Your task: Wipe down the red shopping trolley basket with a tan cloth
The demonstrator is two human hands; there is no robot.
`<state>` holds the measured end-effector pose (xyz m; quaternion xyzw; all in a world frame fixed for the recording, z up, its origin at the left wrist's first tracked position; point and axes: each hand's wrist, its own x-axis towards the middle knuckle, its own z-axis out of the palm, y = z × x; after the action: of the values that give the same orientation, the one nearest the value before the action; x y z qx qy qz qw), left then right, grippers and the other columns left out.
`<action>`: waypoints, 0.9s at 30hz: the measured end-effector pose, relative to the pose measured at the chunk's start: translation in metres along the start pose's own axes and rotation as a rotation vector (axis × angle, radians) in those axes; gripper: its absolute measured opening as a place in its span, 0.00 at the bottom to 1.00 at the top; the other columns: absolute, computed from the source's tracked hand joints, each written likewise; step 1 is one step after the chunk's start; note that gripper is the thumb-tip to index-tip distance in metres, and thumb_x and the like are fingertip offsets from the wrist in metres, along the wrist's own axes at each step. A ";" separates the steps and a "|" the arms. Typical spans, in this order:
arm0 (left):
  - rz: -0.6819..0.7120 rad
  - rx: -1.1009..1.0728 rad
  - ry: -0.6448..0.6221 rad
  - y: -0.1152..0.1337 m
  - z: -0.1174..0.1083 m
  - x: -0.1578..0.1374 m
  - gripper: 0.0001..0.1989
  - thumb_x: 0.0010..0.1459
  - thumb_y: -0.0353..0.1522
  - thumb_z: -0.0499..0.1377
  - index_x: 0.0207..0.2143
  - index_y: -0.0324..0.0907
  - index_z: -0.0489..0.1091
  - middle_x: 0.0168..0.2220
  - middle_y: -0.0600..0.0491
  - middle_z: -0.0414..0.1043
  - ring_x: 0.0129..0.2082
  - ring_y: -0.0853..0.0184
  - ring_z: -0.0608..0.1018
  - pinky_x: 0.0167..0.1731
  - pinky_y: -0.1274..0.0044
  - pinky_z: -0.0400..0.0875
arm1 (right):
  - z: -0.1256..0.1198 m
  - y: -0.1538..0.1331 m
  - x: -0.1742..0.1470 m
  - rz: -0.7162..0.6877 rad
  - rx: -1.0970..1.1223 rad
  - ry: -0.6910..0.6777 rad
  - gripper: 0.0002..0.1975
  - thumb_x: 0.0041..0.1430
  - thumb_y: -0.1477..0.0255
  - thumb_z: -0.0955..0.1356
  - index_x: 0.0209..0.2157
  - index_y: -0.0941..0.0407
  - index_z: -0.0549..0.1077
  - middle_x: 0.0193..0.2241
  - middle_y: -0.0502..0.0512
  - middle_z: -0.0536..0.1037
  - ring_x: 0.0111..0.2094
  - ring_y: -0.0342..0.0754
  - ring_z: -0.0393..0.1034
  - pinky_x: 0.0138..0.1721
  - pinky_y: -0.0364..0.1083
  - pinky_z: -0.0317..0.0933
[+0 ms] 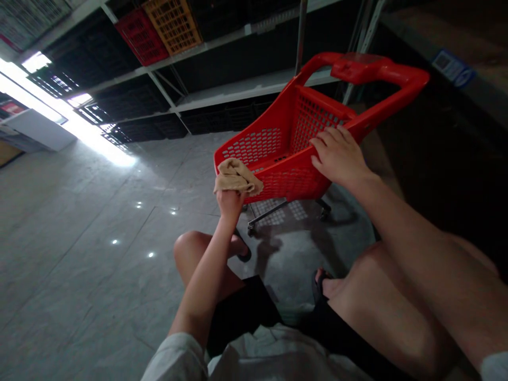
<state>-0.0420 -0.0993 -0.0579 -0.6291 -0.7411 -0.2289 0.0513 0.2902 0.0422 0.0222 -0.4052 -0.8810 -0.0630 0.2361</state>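
A red plastic shopping cart (pixel 305 180) stands on its wheels in front of my knees, its handle toward the upper right. My left hand (pixel 230 203) is closed on a tan cloth (pixel 237 177), which is bunched over the cart's left front corner of the rim. The cloth hides most of those fingers. My right hand (pixel 339 153) rests over the near side rim, close to the handle end, its fingers curled over the edge onto the red plastic.
Metal shelving (pixel 238 95) runs behind the cart. A red crate (pixel 142 37), a yellow crate (pixel 173 24) and several dark crates sit on it. Grey floor (pixel 79 238) spreads left. At right is a dark shelf with a blue-and-white label (pixel 453 67).
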 end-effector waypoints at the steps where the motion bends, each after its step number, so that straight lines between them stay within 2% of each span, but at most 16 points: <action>1: 0.024 0.069 -0.047 0.003 0.001 -0.002 0.21 0.74 0.35 0.61 0.61 0.29 0.72 0.61 0.30 0.75 0.63 0.45 0.75 0.64 0.55 0.70 | 0.002 0.000 -0.001 0.004 0.004 -0.001 0.26 0.72 0.70 0.64 0.68 0.61 0.71 0.68 0.69 0.72 0.72 0.68 0.59 0.72 0.70 0.50; 4: 0.122 0.257 -0.260 0.015 0.012 -0.017 0.13 0.73 0.30 0.60 0.57 0.35 0.75 0.56 0.38 0.79 0.56 0.52 0.80 0.60 0.63 0.74 | 0.007 -0.001 -0.003 0.003 0.019 0.003 0.28 0.72 0.68 0.66 0.71 0.56 0.68 0.73 0.67 0.65 0.77 0.72 0.50 0.73 0.75 0.48; 7: 0.203 0.279 -0.363 0.019 0.016 -0.029 0.07 0.68 0.24 0.61 0.44 0.40 0.78 0.44 0.46 0.82 0.46 0.58 0.83 0.50 0.69 0.77 | 0.016 -0.002 -0.003 0.007 0.057 0.031 0.30 0.71 0.67 0.67 0.72 0.53 0.68 0.76 0.65 0.61 0.79 0.76 0.41 0.72 0.81 0.44; 9: 0.229 0.294 -0.346 0.018 0.005 -0.025 0.04 0.69 0.26 0.61 0.42 0.41 0.77 0.44 0.46 0.81 0.46 0.57 0.82 0.49 0.70 0.76 | 0.024 -0.007 -0.003 0.009 0.097 0.043 0.31 0.70 0.68 0.67 0.73 0.53 0.67 0.76 0.64 0.61 0.79 0.77 0.40 0.72 0.82 0.43; 10: 0.231 0.297 -0.295 0.018 -0.004 -0.018 0.04 0.70 0.28 0.61 0.42 0.41 0.77 0.45 0.45 0.80 0.47 0.57 0.81 0.50 0.69 0.76 | 0.028 -0.011 -0.003 0.000 0.124 0.037 0.32 0.70 0.69 0.67 0.73 0.54 0.65 0.75 0.64 0.62 0.79 0.76 0.41 0.73 0.82 0.43; 14: 0.204 0.273 0.007 0.025 -0.036 0.015 0.05 0.71 0.30 0.60 0.39 0.43 0.75 0.44 0.44 0.77 0.49 0.54 0.78 0.52 0.65 0.73 | 0.042 -0.041 -0.004 -0.092 0.258 -0.045 0.36 0.67 0.75 0.66 0.75 0.63 0.61 0.73 0.71 0.65 0.76 0.69 0.53 0.76 0.72 0.51; 16: 0.233 0.290 -0.005 0.028 -0.037 0.017 0.06 0.71 0.30 0.59 0.40 0.43 0.75 0.45 0.43 0.77 0.50 0.54 0.78 0.52 0.65 0.73 | 0.047 -0.063 -0.009 -0.125 0.324 -0.064 0.34 0.67 0.76 0.65 0.73 0.65 0.64 0.73 0.71 0.65 0.76 0.67 0.54 0.77 0.68 0.54; 18: 0.308 0.332 -0.146 0.027 -0.028 0.008 0.06 0.72 0.29 0.58 0.42 0.43 0.76 0.46 0.44 0.79 0.49 0.54 0.79 0.51 0.66 0.73 | 0.053 -0.087 -0.018 -0.123 0.404 -0.065 0.30 0.67 0.75 0.66 0.69 0.61 0.69 0.74 0.68 0.63 0.76 0.65 0.53 0.76 0.66 0.55; 20: 0.381 0.359 -0.286 0.022 -0.017 -0.006 0.06 0.72 0.28 0.59 0.41 0.43 0.76 0.44 0.46 0.80 0.47 0.55 0.80 0.48 0.67 0.74 | 0.062 -0.112 -0.031 -0.026 0.508 -0.049 0.25 0.66 0.75 0.67 0.64 0.55 0.75 0.74 0.64 0.62 0.75 0.64 0.54 0.75 0.66 0.57; 21: 0.401 0.359 -0.324 0.020 -0.013 -0.012 0.06 0.71 0.28 0.60 0.41 0.44 0.76 0.43 0.47 0.81 0.46 0.56 0.81 0.48 0.68 0.74 | 0.069 -0.124 -0.038 0.079 0.578 -0.032 0.22 0.65 0.75 0.68 0.60 0.53 0.77 0.74 0.62 0.62 0.74 0.64 0.55 0.75 0.67 0.57; 23: 0.408 0.320 -0.321 0.016 -0.009 -0.016 0.06 0.72 0.29 0.60 0.40 0.46 0.77 0.43 0.47 0.81 0.46 0.57 0.81 0.49 0.69 0.76 | 0.082 -0.146 -0.050 0.372 0.801 -0.006 0.18 0.62 0.75 0.71 0.54 0.51 0.80 0.69 0.61 0.68 0.71 0.64 0.60 0.73 0.68 0.58; 24: 0.408 0.284 -0.297 0.015 -0.009 -0.014 0.07 0.72 0.29 0.59 0.40 0.47 0.77 0.45 0.47 0.82 0.48 0.57 0.81 0.51 0.69 0.76 | 0.089 -0.154 -0.053 0.511 0.919 -0.002 0.16 0.62 0.74 0.71 0.52 0.50 0.80 0.65 0.61 0.72 0.67 0.64 0.65 0.70 0.68 0.62; 25: 0.415 0.238 -0.270 0.015 -0.010 -0.011 0.08 0.73 0.30 0.59 0.40 0.47 0.77 0.47 0.46 0.82 0.50 0.57 0.81 0.53 0.68 0.76 | 0.095 -0.161 -0.054 0.617 1.050 -0.014 0.13 0.64 0.71 0.71 0.50 0.49 0.79 0.59 0.61 0.77 0.62 0.62 0.70 0.65 0.67 0.68; 27: 0.466 0.133 -0.239 0.018 -0.014 0.000 0.08 0.73 0.31 0.58 0.42 0.47 0.78 0.50 0.46 0.82 0.53 0.58 0.81 0.55 0.67 0.77 | 0.102 -0.167 -0.050 0.728 1.348 -0.073 0.10 0.69 0.64 0.68 0.48 0.49 0.78 0.46 0.58 0.82 0.49 0.58 0.78 0.50 0.63 0.77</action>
<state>-0.0278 -0.1033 -0.0405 -0.8006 -0.5904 -0.0859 0.0559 0.1571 -0.0722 -0.0775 -0.4402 -0.5471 0.5830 0.4087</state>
